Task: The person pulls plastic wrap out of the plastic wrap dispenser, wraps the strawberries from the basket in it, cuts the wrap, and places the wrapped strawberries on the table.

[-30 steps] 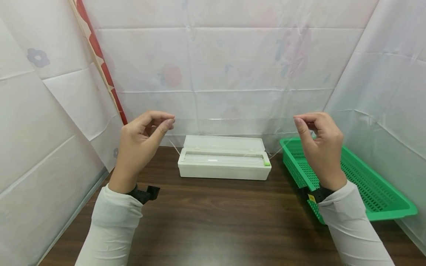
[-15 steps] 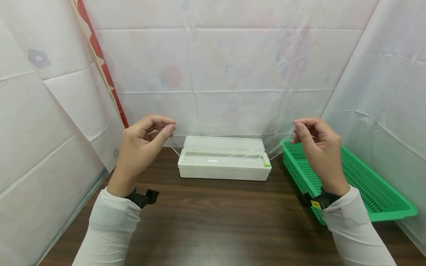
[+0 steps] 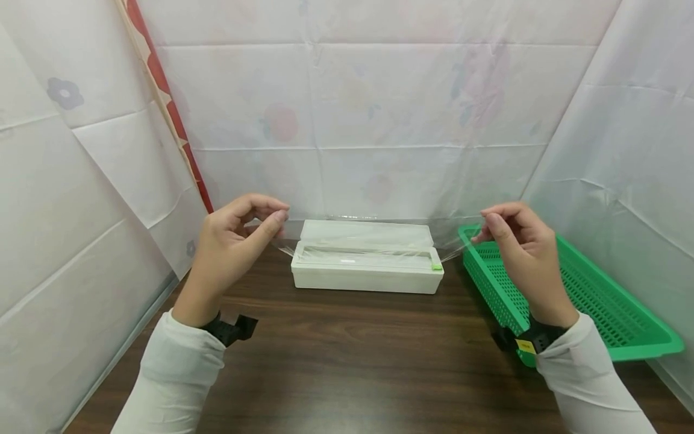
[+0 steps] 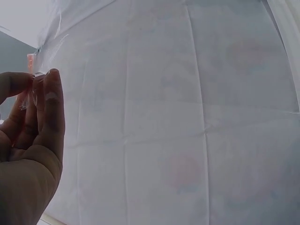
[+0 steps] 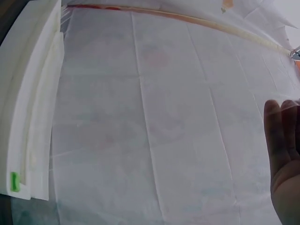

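- Clear film [image 3: 355, 217], which I make out mostly by its glints, hangs stretched above the white box [image 3: 368, 280], its side edges slanting down towards the box's ends
- Left hand [image 3: 228, 250], out past the box's left end and nearer me, pinches the film's left side between thumb and fingers
- Right hand [image 3: 526, 256], out past the box's right end, pinches the film's right side the same way
- Lid [image 3: 365, 233] tipped up along the box's back edge, green tab [image 3: 436, 267] at the right end of its top
- Green basket [image 3: 647, 351] right of the box, partly covered by the right forearm
- Dark table [image 3: 347, 361] under the box, pale printed sheets [image 3: 379, 108] behind it
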Demonstrator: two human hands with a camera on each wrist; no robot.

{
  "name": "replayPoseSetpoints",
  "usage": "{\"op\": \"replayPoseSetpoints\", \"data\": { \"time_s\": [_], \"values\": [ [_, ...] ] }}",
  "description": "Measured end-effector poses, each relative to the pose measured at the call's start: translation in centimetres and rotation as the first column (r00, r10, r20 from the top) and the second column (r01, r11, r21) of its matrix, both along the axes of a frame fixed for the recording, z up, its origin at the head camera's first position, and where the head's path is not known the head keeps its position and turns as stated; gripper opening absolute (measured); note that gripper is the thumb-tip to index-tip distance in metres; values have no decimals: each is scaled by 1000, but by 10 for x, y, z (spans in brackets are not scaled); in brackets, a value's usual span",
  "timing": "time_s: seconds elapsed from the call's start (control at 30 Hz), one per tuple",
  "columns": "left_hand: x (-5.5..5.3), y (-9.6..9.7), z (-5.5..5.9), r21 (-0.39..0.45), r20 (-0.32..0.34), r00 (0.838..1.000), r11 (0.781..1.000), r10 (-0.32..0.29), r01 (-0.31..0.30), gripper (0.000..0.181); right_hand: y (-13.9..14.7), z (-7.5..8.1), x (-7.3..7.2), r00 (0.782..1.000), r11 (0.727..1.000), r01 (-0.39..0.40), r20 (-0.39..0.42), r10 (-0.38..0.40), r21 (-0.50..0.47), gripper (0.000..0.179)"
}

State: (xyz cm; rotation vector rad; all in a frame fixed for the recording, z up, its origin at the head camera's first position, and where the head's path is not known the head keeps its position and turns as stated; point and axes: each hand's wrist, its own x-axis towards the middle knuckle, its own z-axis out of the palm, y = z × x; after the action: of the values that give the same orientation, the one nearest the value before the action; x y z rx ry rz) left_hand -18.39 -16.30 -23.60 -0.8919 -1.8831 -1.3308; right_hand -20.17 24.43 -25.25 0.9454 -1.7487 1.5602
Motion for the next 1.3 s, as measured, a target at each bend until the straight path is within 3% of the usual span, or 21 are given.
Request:
{"op": "replayPoseSetpoints", "data": {
  "time_s": [0.17, 0.47, 0.57, 0.77, 0.83, 1.13, 1.3],
  "values": [
    [0, 1, -3, -3, 29, 999, 999, -31, 32, 12, 4, -2, 3, 996, 997, -56, 66, 53, 44, 16],
    [-2, 1, -11, -21, 126, 989, 996, -83, 86, 12, 12, -5, 11, 987, 985, -29, 163, 1, 168, 16],
    [-4, 0, -15, -27, 160, 983, 995, -86, 91, 13, 15, -9, 11, 986, 979, -21, 167, -13, 202, 15],
    [-5, -1, -20, -61, 194, 977, 993, -90, 103, 15, 17, -18, 5, 987, 973, -126, 125, 103, 195, 19],
    [-6, -2, -22, -76, 203, 974, 991, -97, 114, 16, 16, -19, 4, 986, 968, -134, 130, 108, 212, 20],
    [-12, -10, -39, -113, 314, 945, 984, -94, 136, 11, 17, -27, 5, 986, 929, -38, 168, -26, 368, 15],
    [-16, -14, -49, -119, 354, 931, 983, -90, 140, 10, 20, -34, 4, 982, 910, -18, 178, -61, 415, 17]
  ]
}}
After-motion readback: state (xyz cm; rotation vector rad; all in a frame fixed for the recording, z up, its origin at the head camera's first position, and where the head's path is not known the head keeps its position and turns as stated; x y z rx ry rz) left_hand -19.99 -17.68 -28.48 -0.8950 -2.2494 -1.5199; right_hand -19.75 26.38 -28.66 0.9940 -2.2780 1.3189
